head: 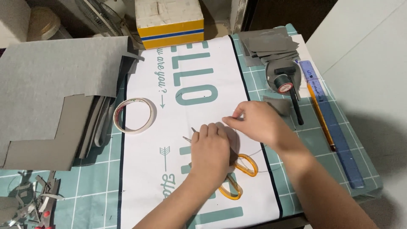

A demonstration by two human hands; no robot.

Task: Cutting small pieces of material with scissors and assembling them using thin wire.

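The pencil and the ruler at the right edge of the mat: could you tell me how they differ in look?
The pencil is orange-yellow, thin and round; the ruler is blue, translucent, flat and much wider. The ruler also runs longer, reaching nearer the mat's front corner. Both lie untouched, side by side and roughly parallel, right of the right hand.

A teal cutting mat [93,186] with a white grid covered the work table. Across its middle lay a white printed sheet [144,169] with teal lettering. On that sheet sat a roll of tape [135,115] and orange-handled scissors [243,169]. Grey cardboard sheets [51,101] lay at the left, grey offcuts [271,44] at the far right, beside a blue ruler [335,127] and what looked like a pencil [321,116].
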